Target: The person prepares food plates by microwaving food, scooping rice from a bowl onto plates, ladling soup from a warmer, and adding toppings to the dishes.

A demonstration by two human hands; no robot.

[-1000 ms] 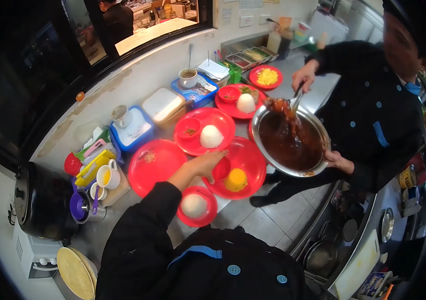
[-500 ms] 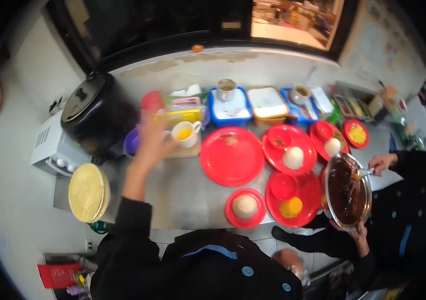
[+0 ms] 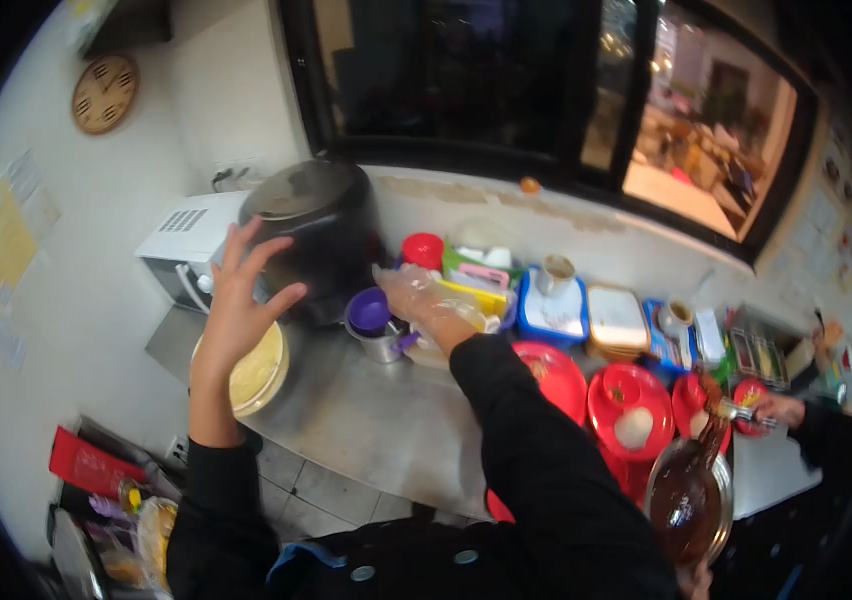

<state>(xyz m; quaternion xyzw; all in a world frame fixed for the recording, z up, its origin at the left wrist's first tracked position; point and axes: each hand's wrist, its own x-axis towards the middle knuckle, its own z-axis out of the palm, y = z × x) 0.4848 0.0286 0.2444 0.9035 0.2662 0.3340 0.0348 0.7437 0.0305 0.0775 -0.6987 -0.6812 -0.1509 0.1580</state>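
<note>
My left hand [image 3: 241,305] is raised over the counter in front of the black cooker [image 3: 316,235], its fingers spread and nothing in them. Below it stands a yellow, film-covered tub [image 3: 264,370], partly hidden by the hand and wrist. My right hand [image 3: 424,298], in a clear plastic glove, reaches over the back of the counter with its fingers stretched leftward. Just left of it sits a purple cup [image 3: 368,310] in a metal pot [image 3: 378,347]; I cannot tell whether they touch. Behind the hand is a red bowl [image 3: 423,250].
On the right are red plates [image 3: 551,375] with food, one bearing a white mound [image 3: 634,428]. A co-worker's hand [image 3: 781,410] grips tongs with dark, sauced food over a metal bowl [image 3: 724,510]. A blue container [image 3: 552,312] stands by the wall, a microwave [image 3: 186,240] at left.
The view has swung left. My left hand has moved left, away from the mug and red bowl. My gloved right hand has come up from near my body to the counter's back. The co-worker's tongs have risen.
</note>
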